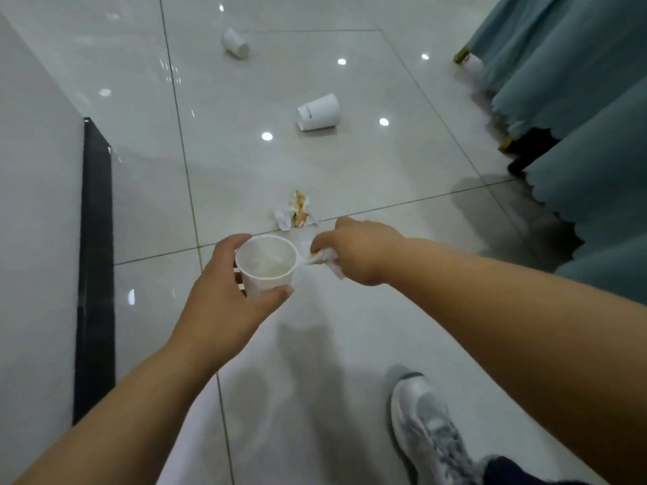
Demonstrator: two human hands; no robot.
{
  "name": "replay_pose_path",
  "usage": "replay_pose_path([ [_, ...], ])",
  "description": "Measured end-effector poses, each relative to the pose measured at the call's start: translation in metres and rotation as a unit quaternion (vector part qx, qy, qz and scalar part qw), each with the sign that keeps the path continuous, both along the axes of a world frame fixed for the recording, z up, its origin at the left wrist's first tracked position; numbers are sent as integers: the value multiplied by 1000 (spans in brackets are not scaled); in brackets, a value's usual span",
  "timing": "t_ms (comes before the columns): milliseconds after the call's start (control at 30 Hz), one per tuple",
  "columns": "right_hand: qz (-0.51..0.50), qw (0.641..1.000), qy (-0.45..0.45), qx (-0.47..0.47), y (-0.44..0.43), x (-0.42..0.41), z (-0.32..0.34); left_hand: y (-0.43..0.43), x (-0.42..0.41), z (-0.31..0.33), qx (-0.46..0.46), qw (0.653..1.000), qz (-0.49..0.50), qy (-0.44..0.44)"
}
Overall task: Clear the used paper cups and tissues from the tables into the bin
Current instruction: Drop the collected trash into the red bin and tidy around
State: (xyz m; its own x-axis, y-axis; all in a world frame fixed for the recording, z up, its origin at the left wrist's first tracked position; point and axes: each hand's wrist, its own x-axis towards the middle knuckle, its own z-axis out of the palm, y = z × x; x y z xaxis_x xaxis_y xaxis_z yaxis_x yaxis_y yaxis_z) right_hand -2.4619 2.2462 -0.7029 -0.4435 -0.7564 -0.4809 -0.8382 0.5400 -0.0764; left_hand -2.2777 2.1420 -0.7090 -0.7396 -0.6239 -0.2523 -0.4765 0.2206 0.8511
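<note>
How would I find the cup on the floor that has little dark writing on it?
Start at the blue-green cloth on the right, then look left across the shiny tiled floor. A white paper cup lies on its side there, just beyond the stained crumpled tissues. Unlike the farther tipped cup, it has a small dark mark on its side.

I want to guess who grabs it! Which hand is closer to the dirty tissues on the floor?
Right. The right hand, gripping a crumpled tissue, is just right of the stained tissues; the left hand, holding a paper cup, is farther off, lower left.
</note>
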Motion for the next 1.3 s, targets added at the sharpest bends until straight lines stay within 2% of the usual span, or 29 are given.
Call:
replay_pose_path([
  [100, -39, 998, 1, -51, -9, -32, -37, -11, -21, -16, -4, 999, 33, -30],
  [200, -75, 996, -2, -55, -18, -63, -86, -25, -31, -34, -13, 995, 80, -56],
  [333, -110, 987, -36, -108, -54, -89, -135, -34, -40, -49, -15, 991, 113, -76],
  [467, -91, 985, -22, -148, -98, -94, -169, -41, -45, -63, -2, 988, 133, -73],
  [567, -98, 986, -14, -134, -123, -100, -189, -44, -41, -74, 5, 984, 164, -64],
  [700, -46, 996, -17, -74, -121, -109, -219, -41, -30, -83, 14, 976, 207, -65],
  [933, 41, 994, 26, -96, -110, -95, -229, -25, -6, -89, 18, 972, 215, -88],
  [1033, 80, 994, -13, -78, -96, -75, -219, -19, 6, -77, 9, 976, 199, -84],
  [1133, 172, 982, -67, -47, -75, -45, -204, -10, 25, -58, -2, 977, 197, -83],
  [1300, 292, 945, -115, -95, -50, 9, -167, 15, 72, -21, -29, 972, 214, -89],
])
